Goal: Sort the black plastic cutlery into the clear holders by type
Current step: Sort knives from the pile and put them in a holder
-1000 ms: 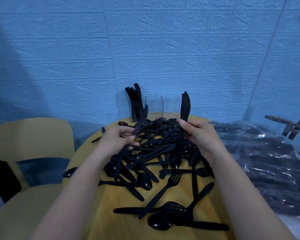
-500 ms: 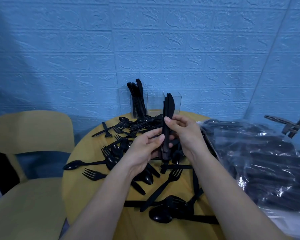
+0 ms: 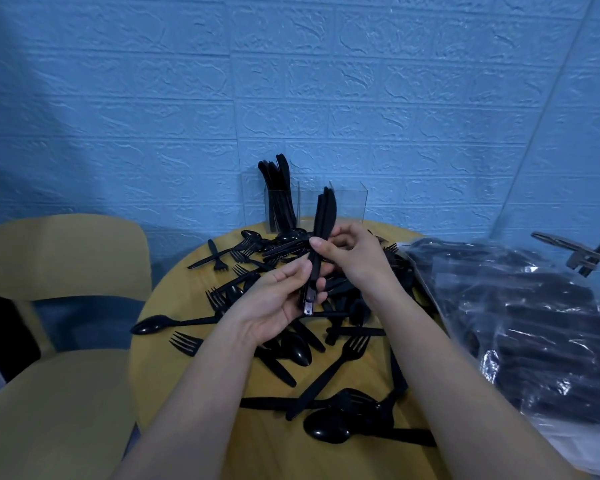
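Pinching a bundle of black knives (image 3: 321, 237) upright, the right hand (image 3: 352, 258) grips mid-handle while the left hand (image 3: 278, 299) curls round its lower end; loose cutlery (image 3: 329, 362) lies beneath, clear holders (image 3: 347, 206) just beyond.

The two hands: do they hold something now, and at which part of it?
Yes: a bundle of black knives, upright. The right hand pinches its middle; the left hand holds the handle end.

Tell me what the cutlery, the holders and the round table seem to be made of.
Bundle of knives held in both hands: black plastic, smooth, faintly glossy; thin moulded shapes.
Clear holders: probably acrylic, since the wall shows through and the edges are straight.
Round table: yellowish wood or laminate; faint grain, so I can't tell which.
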`<action>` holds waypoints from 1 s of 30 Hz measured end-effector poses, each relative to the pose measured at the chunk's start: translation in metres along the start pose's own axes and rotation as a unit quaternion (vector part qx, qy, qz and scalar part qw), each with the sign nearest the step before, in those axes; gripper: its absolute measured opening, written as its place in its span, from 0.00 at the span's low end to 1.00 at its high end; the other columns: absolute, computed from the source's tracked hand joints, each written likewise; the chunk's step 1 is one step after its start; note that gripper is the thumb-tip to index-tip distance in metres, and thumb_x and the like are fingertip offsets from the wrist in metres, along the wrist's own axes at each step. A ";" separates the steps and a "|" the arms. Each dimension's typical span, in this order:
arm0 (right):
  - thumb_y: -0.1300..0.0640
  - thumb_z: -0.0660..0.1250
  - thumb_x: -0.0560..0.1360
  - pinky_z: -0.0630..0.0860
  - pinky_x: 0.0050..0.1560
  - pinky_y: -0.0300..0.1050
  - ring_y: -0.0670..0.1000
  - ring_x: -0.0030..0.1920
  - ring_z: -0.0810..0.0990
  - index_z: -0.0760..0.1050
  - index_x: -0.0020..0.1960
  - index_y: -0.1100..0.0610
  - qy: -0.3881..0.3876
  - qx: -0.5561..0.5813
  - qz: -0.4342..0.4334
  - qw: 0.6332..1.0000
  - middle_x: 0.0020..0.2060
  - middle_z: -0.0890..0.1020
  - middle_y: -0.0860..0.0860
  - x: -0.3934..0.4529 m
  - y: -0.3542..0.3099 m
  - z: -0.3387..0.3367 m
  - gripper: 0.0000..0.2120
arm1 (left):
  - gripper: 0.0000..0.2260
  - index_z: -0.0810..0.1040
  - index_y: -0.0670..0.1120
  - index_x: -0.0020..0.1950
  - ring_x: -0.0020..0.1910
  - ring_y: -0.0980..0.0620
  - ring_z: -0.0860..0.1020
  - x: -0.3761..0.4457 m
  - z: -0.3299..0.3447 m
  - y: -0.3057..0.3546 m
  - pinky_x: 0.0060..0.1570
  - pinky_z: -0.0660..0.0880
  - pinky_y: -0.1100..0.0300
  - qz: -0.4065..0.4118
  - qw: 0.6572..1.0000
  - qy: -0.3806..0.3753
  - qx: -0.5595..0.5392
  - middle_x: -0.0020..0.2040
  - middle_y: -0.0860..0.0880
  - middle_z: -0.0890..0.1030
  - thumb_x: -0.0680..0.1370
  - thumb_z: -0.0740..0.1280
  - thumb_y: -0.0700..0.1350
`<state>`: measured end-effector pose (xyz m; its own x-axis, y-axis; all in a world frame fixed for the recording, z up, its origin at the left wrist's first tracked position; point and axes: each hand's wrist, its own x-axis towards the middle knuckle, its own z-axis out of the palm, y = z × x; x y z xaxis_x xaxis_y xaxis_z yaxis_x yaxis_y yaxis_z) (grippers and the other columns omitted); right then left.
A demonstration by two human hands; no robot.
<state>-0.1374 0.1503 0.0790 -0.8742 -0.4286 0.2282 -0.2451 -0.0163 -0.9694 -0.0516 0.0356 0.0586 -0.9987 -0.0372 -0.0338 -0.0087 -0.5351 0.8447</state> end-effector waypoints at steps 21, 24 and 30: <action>0.56 0.63 0.78 0.70 0.48 0.48 0.55 0.57 0.73 0.76 0.62 0.56 -0.223 -0.618 -0.210 0.724 0.58 0.74 0.52 0.002 0.028 0.006 0.13 | 0.10 0.78 0.42 0.56 0.36 0.56 0.81 0.001 -0.020 0.013 0.37 0.81 0.60 0.073 0.991 0.107 -0.042 0.40 0.51 0.83 0.79 0.60 0.36; 0.56 0.63 0.78 0.72 0.52 0.49 0.54 0.57 0.74 0.77 0.61 0.57 -0.214 -0.576 -0.232 0.754 0.57 0.76 0.52 0.000 0.027 -0.002 0.13 | 0.10 0.79 0.42 0.56 0.36 0.56 0.81 0.000 -0.020 0.014 0.37 0.81 0.60 0.075 0.991 0.107 -0.043 0.40 0.50 0.83 0.79 0.60 0.36; 0.62 0.68 0.75 0.76 0.49 0.41 0.49 0.45 0.78 0.82 0.54 0.58 0.024 -0.400 -0.291 0.869 0.45 0.80 0.49 -0.006 0.020 -0.029 0.09 | 0.09 0.79 0.42 0.54 0.36 0.55 0.82 -0.003 -0.018 0.017 0.38 0.81 0.60 0.082 0.987 0.102 -0.096 0.40 0.49 0.82 0.79 0.60 0.37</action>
<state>-0.1495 0.1785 0.0607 -0.5162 -0.5204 0.6803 -0.8477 0.4237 -0.3192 -0.0477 0.0114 0.0633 -0.9554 -0.2941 -0.0284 0.1808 -0.6578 0.7311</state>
